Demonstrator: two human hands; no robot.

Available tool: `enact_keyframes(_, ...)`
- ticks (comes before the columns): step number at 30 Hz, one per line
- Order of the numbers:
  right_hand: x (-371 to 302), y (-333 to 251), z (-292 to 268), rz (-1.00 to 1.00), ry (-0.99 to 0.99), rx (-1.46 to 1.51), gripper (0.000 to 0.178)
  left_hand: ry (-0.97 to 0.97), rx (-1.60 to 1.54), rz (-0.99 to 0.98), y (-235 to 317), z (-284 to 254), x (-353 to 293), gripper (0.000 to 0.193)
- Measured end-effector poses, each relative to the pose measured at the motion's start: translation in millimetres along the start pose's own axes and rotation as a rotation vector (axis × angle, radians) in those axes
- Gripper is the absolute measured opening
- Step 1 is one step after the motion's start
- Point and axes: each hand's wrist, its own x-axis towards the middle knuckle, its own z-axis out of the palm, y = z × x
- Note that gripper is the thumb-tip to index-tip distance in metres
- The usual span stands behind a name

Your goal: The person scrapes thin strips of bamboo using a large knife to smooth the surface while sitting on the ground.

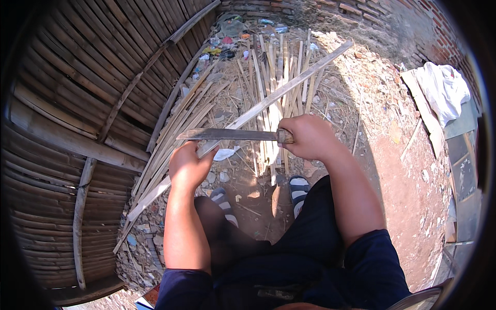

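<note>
My right hand (311, 137) is wrapped round the wooden handle of a machete (235, 135). The dark blade points left and lies across a long pale wooden strip (294, 85). That strip runs slantwise from lower left to upper right. My left hand (188, 164) grips it just below the blade, close to the machete's tip, with the thumb on the near side. Whether the blade touches the strip or hovers over it is hard to tell. Beyond my hands, a heap of thin wooden strips (281, 67) lies on the ground, fanning away from me.
More long strips (178, 126) lie along a bamboo-slat wall (67, 77) at left. A brick wall (356, 13) closes the far side, with litter (227, 40) at its foot. White cloth (442, 90) rests over boards at right. My sandalled feet (298, 190) stand close below.
</note>
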Motion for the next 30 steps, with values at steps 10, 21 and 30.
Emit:
enact_keyframes(10, -1.4, 74.6, -8.9, 0.28, 0.495, 0.005, 0.033, 0.16, -0.138, 0.108, -13.7, 9.2, 0.1, 0.057)
enact_keyframes(21, -0.6, 24.6, 7.6, -0.098, 0.104, -0.003, 0.033, 0.13, -0.138, 0.187, -14.6, 22.0, 1.0, 0.052)
enact_keyframes(30, -13.5, 55.2, -8.5, 0.071, 0.295, 0.035, 0.037, 0.163, -0.22, 0.165, -8.7, 14.0, -2.5, 0.05)
